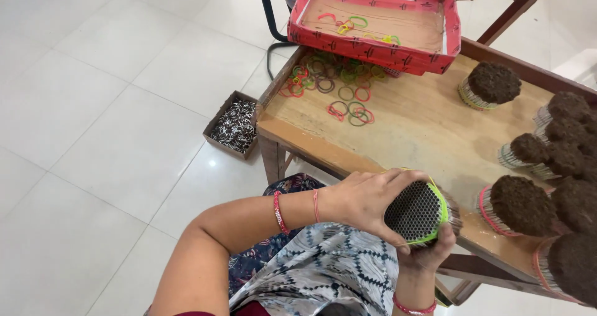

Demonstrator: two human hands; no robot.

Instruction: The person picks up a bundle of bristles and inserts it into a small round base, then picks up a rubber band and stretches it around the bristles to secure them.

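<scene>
The floor (93, 105) is laid with large glossy white tiles that reflect soft, even light, with faint grey joints between them. A wooden table with a raised edge stands at the right, its tabletop (423, 123) pale brown and worn, carried on plain wooden legs (272, 160). A second piece of wooden furniture (504, 8) with reddish legs stands behind it at the top right. The dark metal base of a chair (270, 18) rests on the tiles near the table's far corner.

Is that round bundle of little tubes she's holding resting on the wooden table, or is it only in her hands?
Apart. The head view shows the bundle gripped between the left hand and right hand, held out in front of the table's near edge.
</scene>
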